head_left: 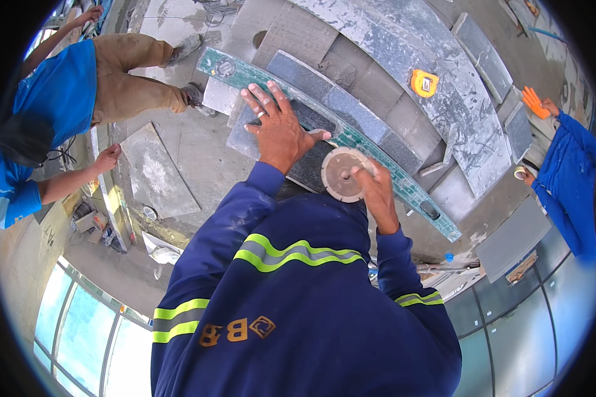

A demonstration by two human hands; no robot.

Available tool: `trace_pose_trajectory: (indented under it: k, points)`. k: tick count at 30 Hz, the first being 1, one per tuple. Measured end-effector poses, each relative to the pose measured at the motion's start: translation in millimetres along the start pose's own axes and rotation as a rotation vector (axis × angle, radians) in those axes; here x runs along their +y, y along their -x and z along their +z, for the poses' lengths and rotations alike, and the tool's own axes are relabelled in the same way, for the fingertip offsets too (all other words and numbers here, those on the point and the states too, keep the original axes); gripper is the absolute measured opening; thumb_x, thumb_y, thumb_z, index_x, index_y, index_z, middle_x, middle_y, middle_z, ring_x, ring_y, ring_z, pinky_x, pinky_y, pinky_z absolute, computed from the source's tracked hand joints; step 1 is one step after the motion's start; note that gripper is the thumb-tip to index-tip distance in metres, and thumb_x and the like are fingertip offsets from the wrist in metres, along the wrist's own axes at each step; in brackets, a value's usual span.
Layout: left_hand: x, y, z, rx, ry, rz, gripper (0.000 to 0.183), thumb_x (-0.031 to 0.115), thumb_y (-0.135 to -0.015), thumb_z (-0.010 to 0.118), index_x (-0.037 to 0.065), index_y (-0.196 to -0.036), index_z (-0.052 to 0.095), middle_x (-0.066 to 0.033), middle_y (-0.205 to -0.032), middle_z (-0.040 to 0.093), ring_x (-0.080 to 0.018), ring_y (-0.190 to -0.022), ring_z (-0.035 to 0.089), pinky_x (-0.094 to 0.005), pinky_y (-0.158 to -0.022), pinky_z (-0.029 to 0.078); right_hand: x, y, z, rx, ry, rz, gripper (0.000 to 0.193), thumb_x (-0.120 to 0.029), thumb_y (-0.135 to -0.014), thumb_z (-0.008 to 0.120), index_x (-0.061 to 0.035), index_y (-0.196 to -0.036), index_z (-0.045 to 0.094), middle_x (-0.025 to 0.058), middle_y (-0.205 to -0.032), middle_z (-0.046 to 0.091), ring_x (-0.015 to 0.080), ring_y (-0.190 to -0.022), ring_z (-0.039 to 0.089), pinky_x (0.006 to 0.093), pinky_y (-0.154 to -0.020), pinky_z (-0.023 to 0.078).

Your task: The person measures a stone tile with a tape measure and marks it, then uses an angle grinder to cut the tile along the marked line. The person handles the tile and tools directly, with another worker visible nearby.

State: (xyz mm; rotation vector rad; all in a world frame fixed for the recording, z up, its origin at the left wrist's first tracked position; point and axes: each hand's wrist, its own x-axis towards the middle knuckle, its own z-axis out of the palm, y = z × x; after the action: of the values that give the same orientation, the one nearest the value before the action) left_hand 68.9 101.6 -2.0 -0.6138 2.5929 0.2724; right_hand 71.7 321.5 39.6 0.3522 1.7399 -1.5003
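A long green spirit level [407, 188] lies slantwise across dark grey stone slabs [304, 173]. My left hand [279, 135], a ring on one finger, rests with spread fingers on the level and the slab beside it. In my right hand [379, 193] is a round, dusty cutting disc [338, 173], thumb across its face near the centre. The disc stands close to the level's near edge, over the slab; whether its rim touches the stone I cannot tell.
An orange tape measure [423, 83] lies on a long dusty board [467, 129] at the far right. One person in a blue shirt [59, 83] is at the left; another in blue overalls [566, 169] stands at the right. A loose slab [157, 173] lies left.
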Motion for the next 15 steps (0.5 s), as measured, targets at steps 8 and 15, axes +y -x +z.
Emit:
trace_pose_trajectory:
  k: [8,15]
  points:
    - [1.9,-2.1,-5.5,-0.097,0.066,-0.036,0.16,0.087,-0.058,0.078,-0.016,-0.158,0.007,-0.0509,-0.158,0.0,-0.0631,-0.151,-0.009,-0.079,-0.094,0.044,-55.5,-67.3,11.0,0.091,0.597,-0.591,0.026,-0.01,-0.098,0.065,0.0002,-0.122,0.068,0.0166,-0.108,0.073,0.0276,-0.096,0.07,0.0396,-0.084,0.055]
    - [0.1,-3.8,-6.8,-0.105,0.092,-0.04,0.153,0.08,-0.064,0.08,-0.015,-0.159,0.006,-0.0481,-0.161,-0.001,-0.062,-0.151,-0.01,-0.081,-0.096,0.041,-54.9,-97.2,35.1,-0.035,0.821,-0.843,0.024,-0.006,-0.095,0.064,-0.0016,-0.118,0.07,0.0157,-0.106,0.072,0.0356,-0.097,0.066,0.0445,-0.083,0.054]
